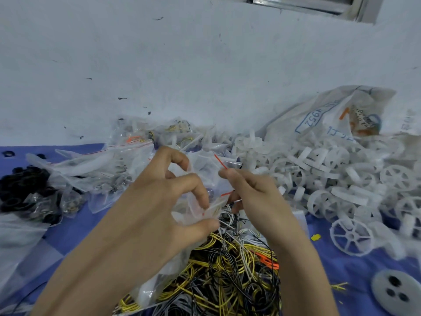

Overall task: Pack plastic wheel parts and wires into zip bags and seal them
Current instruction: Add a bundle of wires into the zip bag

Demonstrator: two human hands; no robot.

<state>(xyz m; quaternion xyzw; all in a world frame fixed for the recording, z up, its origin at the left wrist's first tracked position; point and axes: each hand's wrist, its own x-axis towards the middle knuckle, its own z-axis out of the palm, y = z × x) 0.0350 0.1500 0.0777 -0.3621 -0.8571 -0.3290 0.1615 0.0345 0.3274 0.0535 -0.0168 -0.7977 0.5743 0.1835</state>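
Left hand (159, 201) pinches a small clear zip bag (200, 201) above the wire tangle (227, 270); right hand (255, 197) nips its red-striped mouth. Bag likely light, limp, slippery; best gripped along the seal strip; white wheel parts (341, 179) heaped beyond.

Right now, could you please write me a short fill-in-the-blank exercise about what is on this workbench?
1. Both hands, the left hand and the right hand, hold a small clear zip bag whose seal stripe is ____ in colour.
2. The heap of white spoked wheel parts lies to the ____ of the hands.
3. Directly below the hands lies a tangle of yellow, black and white ____.
4. The table cover is ____.

Missing words: red; right; wires; blue
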